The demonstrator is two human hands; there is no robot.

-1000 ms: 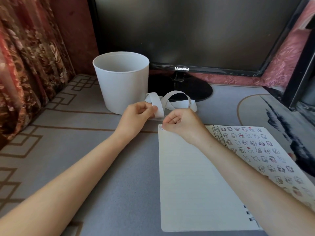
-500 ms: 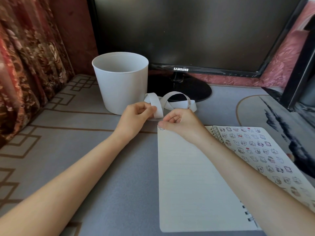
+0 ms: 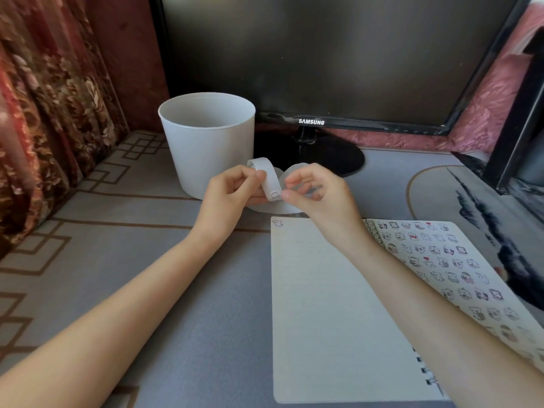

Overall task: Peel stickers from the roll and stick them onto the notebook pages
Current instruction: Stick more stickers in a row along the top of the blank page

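The right hand (image 3: 318,198) has lifted off the top left corner of the notebook (image 3: 323,304) since a second ago and has come up to meet the left hand (image 3: 232,195) above the desk mat (image 3: 117,260). One small cartoon sticker (image 3: 277,223) now sits in that corner of the otherwise blank, lined left page.

The left hand pinches the white sticker strip (image 3: 269,178) between thumb and curled fingers, holding its free end upright. A small printed sticker on the strip (image 3: 274,195) shows at the lower end. The right hand's fingers are curled, and its thumb tip touches the strip's edge just beside that sticker. Whether it has hold of anything is hard to tell. The rest of the strip loops behind both hands and curls onto the mat, just beyond the notebook's top edge.

The notebook lies open and flat near the person. Its right page (image 3: 441,260) is covered with rows of small stickers.

A white bucket (image 3: 207,142) stands behind the left hand. A dark monitor (image 3: 309,54) fills the back, and a patterned curtain (image 3: 44,98) hangs at the left.
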